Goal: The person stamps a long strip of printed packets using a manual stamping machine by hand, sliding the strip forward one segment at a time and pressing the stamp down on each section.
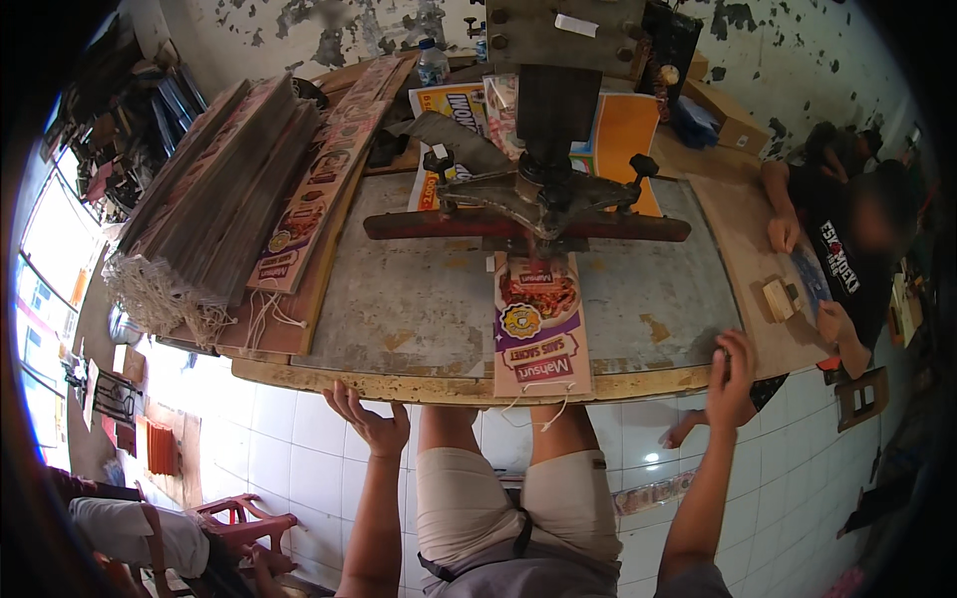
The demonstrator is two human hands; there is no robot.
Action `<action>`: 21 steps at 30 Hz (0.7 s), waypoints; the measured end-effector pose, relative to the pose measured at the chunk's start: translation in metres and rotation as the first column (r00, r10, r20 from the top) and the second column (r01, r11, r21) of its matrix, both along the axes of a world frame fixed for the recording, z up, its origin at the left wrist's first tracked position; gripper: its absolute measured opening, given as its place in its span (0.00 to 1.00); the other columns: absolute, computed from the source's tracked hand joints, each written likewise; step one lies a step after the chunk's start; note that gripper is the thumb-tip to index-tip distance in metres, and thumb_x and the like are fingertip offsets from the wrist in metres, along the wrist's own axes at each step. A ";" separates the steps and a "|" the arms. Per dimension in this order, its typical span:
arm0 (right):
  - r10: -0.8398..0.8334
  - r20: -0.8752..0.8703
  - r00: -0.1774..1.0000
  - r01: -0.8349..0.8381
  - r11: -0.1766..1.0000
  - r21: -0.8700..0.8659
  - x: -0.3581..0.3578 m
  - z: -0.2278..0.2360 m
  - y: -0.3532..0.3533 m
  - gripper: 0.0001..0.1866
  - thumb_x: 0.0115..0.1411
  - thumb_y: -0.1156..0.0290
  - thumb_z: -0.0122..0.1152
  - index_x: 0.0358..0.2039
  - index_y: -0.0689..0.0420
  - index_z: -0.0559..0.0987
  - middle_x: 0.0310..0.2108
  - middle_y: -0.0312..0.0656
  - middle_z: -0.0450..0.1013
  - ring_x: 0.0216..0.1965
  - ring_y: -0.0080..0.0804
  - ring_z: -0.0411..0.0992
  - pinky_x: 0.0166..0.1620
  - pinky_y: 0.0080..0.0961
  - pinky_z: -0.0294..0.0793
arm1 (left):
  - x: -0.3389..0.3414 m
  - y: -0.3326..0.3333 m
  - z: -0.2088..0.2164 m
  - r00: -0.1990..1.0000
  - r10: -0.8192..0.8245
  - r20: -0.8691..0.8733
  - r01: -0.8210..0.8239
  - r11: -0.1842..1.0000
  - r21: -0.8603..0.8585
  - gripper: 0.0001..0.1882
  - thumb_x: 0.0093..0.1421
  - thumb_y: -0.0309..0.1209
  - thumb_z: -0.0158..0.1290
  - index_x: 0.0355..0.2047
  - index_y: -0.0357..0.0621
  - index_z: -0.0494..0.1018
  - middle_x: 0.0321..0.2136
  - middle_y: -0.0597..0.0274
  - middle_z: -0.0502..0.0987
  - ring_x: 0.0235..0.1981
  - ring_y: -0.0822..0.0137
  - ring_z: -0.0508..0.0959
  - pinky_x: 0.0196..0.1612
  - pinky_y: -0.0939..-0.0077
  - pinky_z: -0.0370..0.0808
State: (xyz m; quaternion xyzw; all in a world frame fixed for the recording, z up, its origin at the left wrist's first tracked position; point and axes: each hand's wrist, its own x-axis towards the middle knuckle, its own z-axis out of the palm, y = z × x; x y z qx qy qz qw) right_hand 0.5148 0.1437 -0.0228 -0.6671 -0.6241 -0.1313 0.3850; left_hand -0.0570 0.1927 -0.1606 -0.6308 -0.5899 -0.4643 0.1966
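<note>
Left hand (371,424) hangs just under the near counter (399,384) edge, palm up, fingers spread, holding nothing. Right hand (731,384) rests on the near right counter edge, fingers curled loosely over it, gripping no item. Printed bag (541,329) lies flat mid-counter, far end under the red press bar (526,227), near end and string handles overhanging the edge between the hands. Judgement: keep the bag square under the bar and fingers clear of the bar. Far left: stack of flat bags (214,194), grey edges, strings dangling; beside it, long brown printed strips (314,189). Mid: the bag, purple-pink with food picture and yellow round badge. Far: orange-white printed sheets (623,135). Right: another person at a brown board (758,269).
</note>
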 end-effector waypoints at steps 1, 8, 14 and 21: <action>-0.004 0.067 0.998 0.001 0.999 0.032 -0.016 -0.007 0.000 0.14 0.77 0.65 0.55 0.53 0.60 0.81 0.60 0.47 0.76 0.65 0.49 0.72 0.69 0.48 0.64 | 0.000 0.000 0.000 1.000 0.005 0.000 -0.005 1.000 -0.007 0.46 0.65 0.40 0.58 0.76 0.41 0.47 0.75 0.36 0.53 0.77 0.21 0.46 0.74 0.21 0.47; -0.115 0.102 0.988 0.090 0.970 0.226 -0.051 -0.054 0.002 0.26 0.82 0.56 0.36 0.60 0.60 0.79 0.66 0.47 0.73 0.71 0.54 0.65 0.73 0.57 0.57 | -0.001 0.000 0.001 1.000 -0.004 -0.008 0.003 1.000 -0.018 0.45 0.65 0.40 0.58 0.76 0.41 0.47 0.75 0.37 0.53 0.77 0.21 0.45 0.74 0.21 0.47; -0.131 0.132 0.983 0.092 0.960 0.265 -0.050 -0.060 0.004 0.30 0.82 0.55 0.30 0.64 0.62 0.75 0.68 0.51 0.71 0.72 0.58 0.63 0.73 0.60 0.58 | 0.001 0.001 -0.001 1.000 0.012 0.005 -0.012 1.000 0.001 0.46 0.65 0.39 0.58 0.76 0.41 0.47 0.75 0.36 0.53 0.77 0.21 0.44 0.74 0.21 0.46; -0.128 0.130 0.983 0.089 0.958 0.274 -0.052 -0.064 0.002 0.31 0.82 0.54 0.27 0.65 0.63 0.74 0.68 0.52 0.71 0.72 0.62 0.63 0.73 0.63 0.58 | 0.001 0.002 -0.001 1.000 0.007 0.017 -0.007 1.000 0.005 0.45 0.66 0.41 0.58 0.76 0.40 0.48 0.75 0.36 0.53 0.78 0.21 0.44 0.75 0.21 0.45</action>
